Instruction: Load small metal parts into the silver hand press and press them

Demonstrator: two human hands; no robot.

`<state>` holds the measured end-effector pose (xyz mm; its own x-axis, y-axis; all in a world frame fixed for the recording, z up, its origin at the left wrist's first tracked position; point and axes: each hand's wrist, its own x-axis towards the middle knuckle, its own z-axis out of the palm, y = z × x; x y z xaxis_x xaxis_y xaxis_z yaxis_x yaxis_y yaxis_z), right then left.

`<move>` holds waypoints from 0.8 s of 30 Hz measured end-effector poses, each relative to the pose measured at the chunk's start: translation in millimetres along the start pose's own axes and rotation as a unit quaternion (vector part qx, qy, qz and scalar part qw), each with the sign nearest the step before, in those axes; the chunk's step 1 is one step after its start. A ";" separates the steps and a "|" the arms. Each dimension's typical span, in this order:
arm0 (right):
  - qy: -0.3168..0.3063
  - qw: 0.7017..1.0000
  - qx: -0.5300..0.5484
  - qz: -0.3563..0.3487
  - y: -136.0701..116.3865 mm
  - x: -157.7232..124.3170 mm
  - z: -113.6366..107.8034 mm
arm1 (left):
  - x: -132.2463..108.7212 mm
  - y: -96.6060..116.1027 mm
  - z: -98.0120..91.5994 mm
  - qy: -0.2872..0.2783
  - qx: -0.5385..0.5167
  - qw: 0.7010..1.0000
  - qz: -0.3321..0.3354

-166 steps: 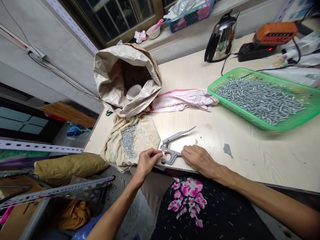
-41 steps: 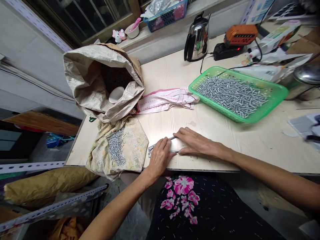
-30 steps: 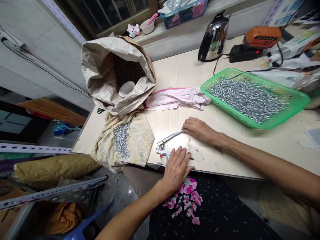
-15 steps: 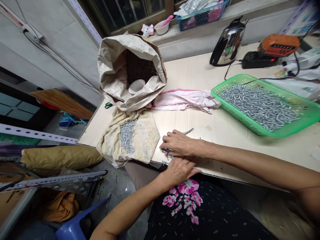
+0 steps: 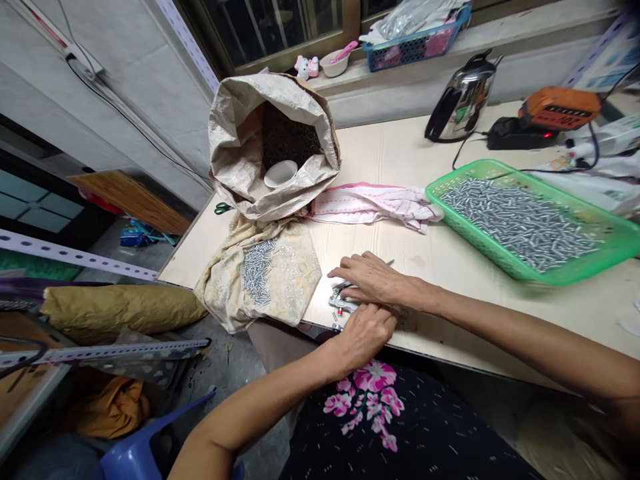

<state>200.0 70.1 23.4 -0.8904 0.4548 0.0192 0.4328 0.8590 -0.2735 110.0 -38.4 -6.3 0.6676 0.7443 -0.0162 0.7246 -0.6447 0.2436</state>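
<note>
Resting both hands on the pliers (image 5: 342, 303) at the surface's (image 5: 450, 260) 6 o'clock edge: right hand (image 5: 373, 280) lies flat over the handles, fingers loosely spread; left hand (image 5: 367, 333) sits right below, fingers curled onto the tool. Loose screws (image 5: 257, 270) at their 9 o'clock.

A workshop corner at home.
A green plastic basket (image 5: 480, 247) of small silver screws (image 5: 520, 220) and an orange boxy device (image 5: 557, 107) stand on a pale wooden table (image 5: 400, 150) beside a shiny steel kettle (image 5: 463, 100).

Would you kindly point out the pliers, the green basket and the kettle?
pliers (image 5: 341, 303), head view, on the exposed pivot end.
green basket (image 5: 500, 251), head view, on its near wall.
kettle (image 5: 465, 95), head view, on its steel body.
</note>
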 end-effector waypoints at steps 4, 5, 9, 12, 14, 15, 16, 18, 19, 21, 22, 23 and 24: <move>-0.016 0.992 -0.008 -0.127 -7.7 1.6 5.2 | 17.4 10.0 13.2 -0.017 -0.002 1.000 0.016; -0.023 0.987 -0.018 -0.156 -10.6 2.0 8.7 | 19.2 12.6 17.1 -0.021 -0.002 1.000 0.013; -0.024 0.975 -0.045 -0.215 -18.3 6.0 24.3 | 18.1 17.6 25.5 -0.054 -0.015 0.998 -0.006; -0.021 0.969 -0.049 -0.242 -22.5 14.6 33.9 | 14.7 17.8 25.6 -0.063 -0.024 0.998 -0.003; -0.017 0.967 -0.048 -0.252 -24.2 22.6 37.1 | 13.4 17.1 24.2 -0.065 -0.025 0.998 -0.002; -0.016 0.966 -0.047 -0.252 -23.7 26.3 36.1 | 13.2 16.0 22.8 -0.068 -0.025 0.997 -0.005; -0.012 0.969 -0.049 -0.243 -21.9 29.0 32.4 | 13.6 14.0 20.7 -0.068 -0.024 0.997 -0.008; 0.018 0.980 -0.055 -0.189 -13.1 27.8 14.1 | 15.8 7.0 13.8 -0.052 -0.014 0.999 -0.006; 0.053 0.986 -0.057 -0.148 -6.3 22.1 -0.7 | 17.6 2.0 9.0 -0.036 -0.006 0.999 -0.003; 0.154 0.985 -0.056 -0.047 12.6 -1.8 -38.4 | 21.5 -9.3 -1.6 -0.001 0.019 1.000 -0.006; 0.217 0.975 -0.056 0.001 25.3 -19.7 -58.3 | 23.1 -14.7 -6.4 0.011 0.032 0.999 -0.011; 0.265 0.961 -0.061 0.042 40.6 -40.6 -76.4 | 24.2 -19.5 -10.4 0.016 0.041 0.999 -0.019; 0.300 0.947 -0.075 0.087 58.6 -63.1 -90.9 | 24.7 -23.6 -13.0 0.017 0.046 0.998 -0.025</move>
<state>294.4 113.0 93.5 -0.5831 0.6053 0.5419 0.6208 0.7622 -0.1834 107.2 -2.6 0.2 0.6257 0.7800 0.0082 0.7700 -0.6193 0.1536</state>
